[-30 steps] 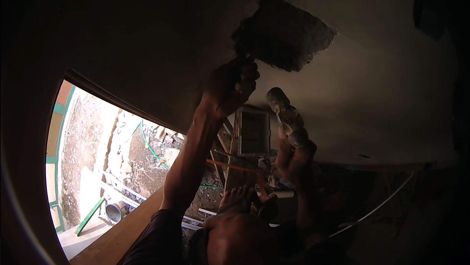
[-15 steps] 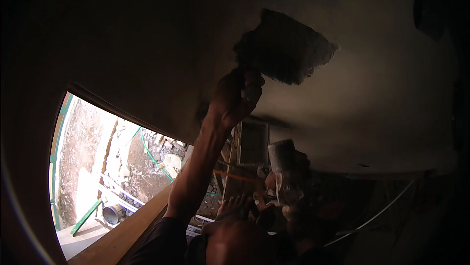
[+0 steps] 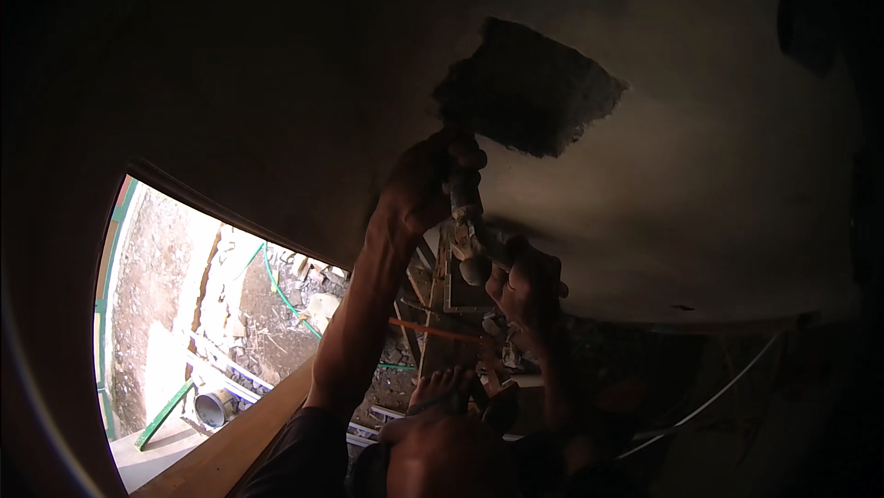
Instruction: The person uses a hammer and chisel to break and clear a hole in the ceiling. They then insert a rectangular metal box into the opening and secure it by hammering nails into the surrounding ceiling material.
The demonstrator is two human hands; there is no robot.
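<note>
My left hand is closed around a short grey chisel against the wall. The chisel's working end is hidden by the fingers, near the lower left edge of a dark, rough-edged recess in the pale wall. In my right hand is the handle of a hammer. Its head lies at the near end of the chisel and seems to touch it. Deep shadow hides much of both tools.
Left, a bright opening shows rubble, a green hose, a grey bucket-like cylinder and a wooden board. Below me are a bare foot, an orange strip and a grey rectangular frame. A white cable runs lower right.
My right hand has brought the hammer up and left, from below to the chisel's near end. The left hand stays at the recess edge, shifting slightly left in the picture.
</note>
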